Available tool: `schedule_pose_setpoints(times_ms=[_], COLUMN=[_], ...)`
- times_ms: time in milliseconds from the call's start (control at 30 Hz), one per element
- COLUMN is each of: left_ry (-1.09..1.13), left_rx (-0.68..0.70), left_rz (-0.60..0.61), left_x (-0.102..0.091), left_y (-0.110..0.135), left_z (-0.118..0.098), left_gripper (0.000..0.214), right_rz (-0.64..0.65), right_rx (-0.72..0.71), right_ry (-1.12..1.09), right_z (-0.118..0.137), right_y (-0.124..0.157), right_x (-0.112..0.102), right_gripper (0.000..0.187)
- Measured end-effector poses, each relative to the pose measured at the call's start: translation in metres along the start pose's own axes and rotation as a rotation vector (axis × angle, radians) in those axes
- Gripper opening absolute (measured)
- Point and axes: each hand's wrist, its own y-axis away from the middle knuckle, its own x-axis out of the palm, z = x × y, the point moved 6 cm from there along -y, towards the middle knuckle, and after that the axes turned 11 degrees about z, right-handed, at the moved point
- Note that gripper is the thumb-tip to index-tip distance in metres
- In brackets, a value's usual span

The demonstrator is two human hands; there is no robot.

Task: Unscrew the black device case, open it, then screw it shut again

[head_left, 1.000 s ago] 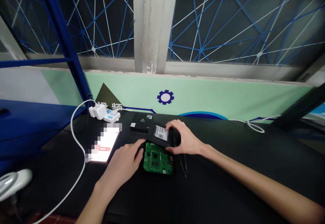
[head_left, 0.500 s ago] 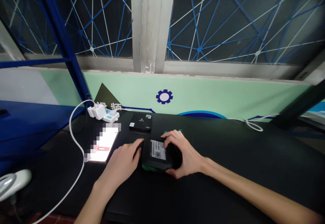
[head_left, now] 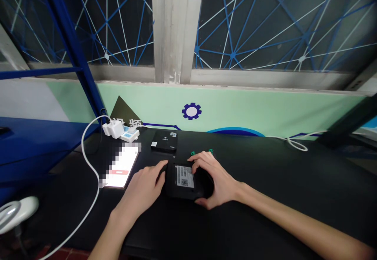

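A black plastic device casing (head_left: 173, 191), its white label with a square code facing up, lies on the black tabletop (head_left: 265, 216). My right hand (head_left: 216, 183) wraps around its right end, thumb at the near edge and fingers curled over the far edge. At the left edge, my left hand (head_left: 145, 185) holds the casing between thumb and forefinger, its other fingers hidden. Just beyond the right fingers are two small green pieces (head_left: 211, 151). Tiny light-coloured bits (head_left: 174, 156) lie behind the casing, too small to name.
A flat black box (head_left: 164, 141) with a sticker stands farther back. To the left lie a lit phone (head_left: 122, 169), a white power strip (head_left: 129, 134) with a plugged-in charger (head_left: 113, 128), and a looping white cable (head_left: 96, 177). A white rounded device (head_left: 25, 213) sits at far left.
The green strip that showed under the casing's near edge is no longer visible; the casing sits flatter. Both hands keep nearly the same grip.
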Motion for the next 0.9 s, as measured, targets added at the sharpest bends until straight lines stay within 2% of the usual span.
schedule_pose_setpoints(times_ms=[367, 600, 800, 900], left_ry=[0.011, 0.052, 0.048, 0.044], left_rx=[-0.005, -0.014, -0.012, -0.026], left_rz=[0.015, 0.023, 0.046, 0.072], left_x=[-0.0007, -0.0034, -0.002, -0.0011], left_y=[0.0024, 0.0035, 0.0026, 0.0028], left_z=[-0.0013, -0.0033, -0.004, -0.0037], left_gripper=[0.044, 0.049, 0.052, 0.056], right_rz=[0.021, 0.034, 0.071, 0.085], right_rx=[0.006, 0.003, -0.03, -0.041], right_ry=[0.007, 0.031, 0.056, 0.046], right_z=[0.0009, 0.0013, 0.0041, 0.0066], right_y=[-0.0019, -0.0011, -0.0001, -0.0003], right_x=[-0.0016, -0.0027, -0.0041, -0.0054], right_gripper=[0.062, 0.06, 0.065, 0.061])
